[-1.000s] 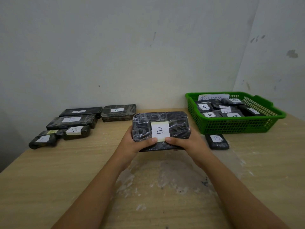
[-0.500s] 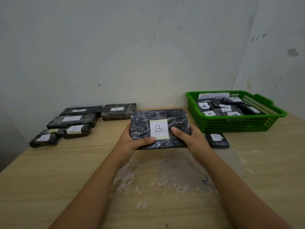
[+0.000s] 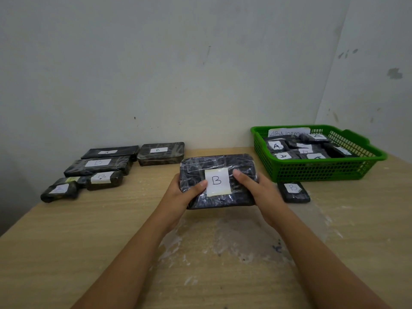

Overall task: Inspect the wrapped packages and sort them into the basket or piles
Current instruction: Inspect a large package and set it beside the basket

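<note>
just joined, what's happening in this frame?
A person is holding a black wrapped package labelled B in both hands, above the table. The left hand and right hand grip its ends, thumbs on top beside the label. To the left lie several packages marked A or B. To the right a green basket with a sign reading ABNormal holds more, and one small B package lies on the table in front of it.
</note>
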`<state>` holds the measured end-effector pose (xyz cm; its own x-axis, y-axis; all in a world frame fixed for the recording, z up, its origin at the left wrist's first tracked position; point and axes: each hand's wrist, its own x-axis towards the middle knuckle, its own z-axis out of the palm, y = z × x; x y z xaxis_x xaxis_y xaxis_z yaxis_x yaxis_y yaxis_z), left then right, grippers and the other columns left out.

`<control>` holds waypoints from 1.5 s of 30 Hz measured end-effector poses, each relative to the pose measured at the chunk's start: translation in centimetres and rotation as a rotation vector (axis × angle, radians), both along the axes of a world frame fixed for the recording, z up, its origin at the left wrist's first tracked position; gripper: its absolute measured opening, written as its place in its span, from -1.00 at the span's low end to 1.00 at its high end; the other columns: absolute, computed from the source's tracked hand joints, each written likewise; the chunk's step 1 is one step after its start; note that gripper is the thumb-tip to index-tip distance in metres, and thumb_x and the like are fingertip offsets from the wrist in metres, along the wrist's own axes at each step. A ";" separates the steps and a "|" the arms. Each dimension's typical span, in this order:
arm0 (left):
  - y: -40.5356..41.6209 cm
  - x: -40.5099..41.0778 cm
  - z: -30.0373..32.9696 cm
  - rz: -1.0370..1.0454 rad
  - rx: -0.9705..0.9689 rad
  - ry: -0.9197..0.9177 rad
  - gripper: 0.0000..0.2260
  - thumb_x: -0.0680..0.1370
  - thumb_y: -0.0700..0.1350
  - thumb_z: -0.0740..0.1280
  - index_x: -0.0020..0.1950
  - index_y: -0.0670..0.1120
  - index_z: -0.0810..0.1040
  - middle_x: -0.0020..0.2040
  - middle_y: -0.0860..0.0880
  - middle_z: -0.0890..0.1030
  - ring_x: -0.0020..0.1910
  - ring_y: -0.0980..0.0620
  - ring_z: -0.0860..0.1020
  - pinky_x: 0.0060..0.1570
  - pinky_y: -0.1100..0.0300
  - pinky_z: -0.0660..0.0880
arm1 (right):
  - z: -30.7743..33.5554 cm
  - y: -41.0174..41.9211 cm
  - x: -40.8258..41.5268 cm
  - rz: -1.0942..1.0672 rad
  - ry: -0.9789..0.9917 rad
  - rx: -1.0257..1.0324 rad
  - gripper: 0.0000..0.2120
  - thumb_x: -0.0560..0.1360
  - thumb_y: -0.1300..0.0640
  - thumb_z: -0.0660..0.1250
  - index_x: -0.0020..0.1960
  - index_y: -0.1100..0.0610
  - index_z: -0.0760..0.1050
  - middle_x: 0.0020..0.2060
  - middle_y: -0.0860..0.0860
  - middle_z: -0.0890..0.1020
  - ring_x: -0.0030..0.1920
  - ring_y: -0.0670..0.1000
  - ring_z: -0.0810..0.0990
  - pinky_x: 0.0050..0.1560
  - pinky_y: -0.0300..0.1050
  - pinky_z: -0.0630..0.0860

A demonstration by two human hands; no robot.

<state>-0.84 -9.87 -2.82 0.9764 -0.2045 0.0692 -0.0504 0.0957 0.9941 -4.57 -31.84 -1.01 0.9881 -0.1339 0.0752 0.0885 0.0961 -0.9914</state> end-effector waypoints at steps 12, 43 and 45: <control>0.1 -0.2 0.8 0.028 -0.039 0.058 -0.41 0.39 0.07 0.52 0.37 -0.02 0.49 0.19 -0.04 0.71 0.12 -0.06 0.70 0.23 -0.16 0.60 | 0.3 0.3 -0.3 -0.019 0.010 -0.017 -0.64 0.47 -0.12 0.48 0.16 0.04 0.59 -0.05 -0.05 0.77 -0.04 -0.04 0.75 -0.04 -0.11 0.67; -1.4 -1.3 0.5 0.130 0.077 0.055 -0.28 0.24 0.39 0.56 0.26 0.03 0.58 0.11 0.02 0.73 0.05 -0.03 0.72 0.14 -0.14 0.64 | 0.2 -0.2 -0.2 -0.140 -0.025 -0.070 -0.54 0.25 0.02 0.68 0.04 0.17 0.64 -0.13 0.05 0.77 -0.10 0.08 0.76 -0.06 0.07 0.70; -1.4 -1.4 0.6 0.123 0.067 0.042 -0.38 0.30 0.33 0.53 0.25 0.05 0.59 0.11 0.01 0.73 0.06 -0.05 0.72 0.15 -0.16 0.63 | 0.0 -0.1 -0.2 -0.138 -0.033 -0.088 -0.54 0.25 -0.01 0.68 0.04 0.14 0.64 -0.12 0.02 0.77 -0.09 0.05 0.76 -0.05 0.04 0.69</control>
